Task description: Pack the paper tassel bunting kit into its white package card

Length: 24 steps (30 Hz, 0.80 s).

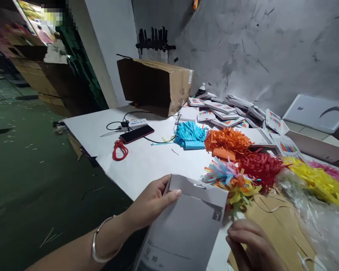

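Observation:
My left hand [155, 199], with a bangle at the wrist, grips the upper left edge of a flat white cardboard box [186, 222]. The box stands tilted at the table's near edge, its hang-hole flap at the top and a small grey "1" label near the upper right. Just right of the box is my right hand [250, 241], its fingers curled into a pinch and apart from the box; whatever they may hold cannot be made out. Past the box lie fringed paper bundles: blue [190, 133], orange [227, 141], dark red [261, 167] and a multicoloured one [231, 178].
On the white table [147, 162] lie a phone [137, 134], a red cable [120, 150] and a white power strip [135, 123]. An open carton [180, 88] and piled printed boxes [220, 109] stand behind. Yellow fringe [322, 180], plastic wrap [313, 222] and brown card [279, 222] are right.

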Tool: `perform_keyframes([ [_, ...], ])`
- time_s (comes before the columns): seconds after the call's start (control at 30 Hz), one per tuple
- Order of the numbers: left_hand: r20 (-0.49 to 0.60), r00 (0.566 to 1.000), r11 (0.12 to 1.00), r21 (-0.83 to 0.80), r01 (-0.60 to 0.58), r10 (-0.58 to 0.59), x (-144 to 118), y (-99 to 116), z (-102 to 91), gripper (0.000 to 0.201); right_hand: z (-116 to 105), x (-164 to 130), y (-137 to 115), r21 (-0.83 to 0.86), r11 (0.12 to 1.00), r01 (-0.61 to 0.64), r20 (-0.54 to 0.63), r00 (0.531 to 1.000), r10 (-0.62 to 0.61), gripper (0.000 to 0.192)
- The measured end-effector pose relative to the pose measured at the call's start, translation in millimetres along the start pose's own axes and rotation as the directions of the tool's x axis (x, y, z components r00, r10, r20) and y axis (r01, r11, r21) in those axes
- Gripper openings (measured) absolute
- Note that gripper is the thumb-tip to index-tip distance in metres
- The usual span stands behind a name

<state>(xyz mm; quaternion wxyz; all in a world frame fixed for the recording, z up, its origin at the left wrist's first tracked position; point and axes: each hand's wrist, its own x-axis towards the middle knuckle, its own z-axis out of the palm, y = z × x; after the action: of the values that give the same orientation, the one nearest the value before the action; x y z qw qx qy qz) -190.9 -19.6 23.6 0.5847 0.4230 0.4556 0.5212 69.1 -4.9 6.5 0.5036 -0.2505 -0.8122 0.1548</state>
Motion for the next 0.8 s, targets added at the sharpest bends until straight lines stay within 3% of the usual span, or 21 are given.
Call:
perform_keyframes([
  [0.1, 0.063, 0.998, 1.0, -0.014, -0.015, 0.016, -19.4, -4.1, 19.1, 0.022, -9.2, 18.2, -17.7, 0.132, 0.977, -0.166, 0.118, 0.982, 0.151, 0.013],
  [0.2, 0.093, 0.996, 1.0, 0.001, -0.008, 0.008, -24.9, -9.0, 35.5, 0.022, -9.0, 20.9, -26.6, 0.098, 0.961, -0.258, 0.158, 0.958, 0.241, 0.01],
  [0.47, 0.131, 0.991, 0.997, 0.077, 0.016, -0.026, -19.2, -14.0, 62.9, 0.024, -22.5, 4.6, -25.4, 0.018, 0.939, -0.342, 0.154, 0.929, 0.336, 0.009],
  [0.8, 0.177, 0.984, 0.998, 0.055, -0.005, -0.004, -16.0, -13.2, 78.0, 0.019, -26.4, -2.8, -22.5, -0.009, 0.939, -0.344, 0.126, 0.931, 0.342, 0.011],
])
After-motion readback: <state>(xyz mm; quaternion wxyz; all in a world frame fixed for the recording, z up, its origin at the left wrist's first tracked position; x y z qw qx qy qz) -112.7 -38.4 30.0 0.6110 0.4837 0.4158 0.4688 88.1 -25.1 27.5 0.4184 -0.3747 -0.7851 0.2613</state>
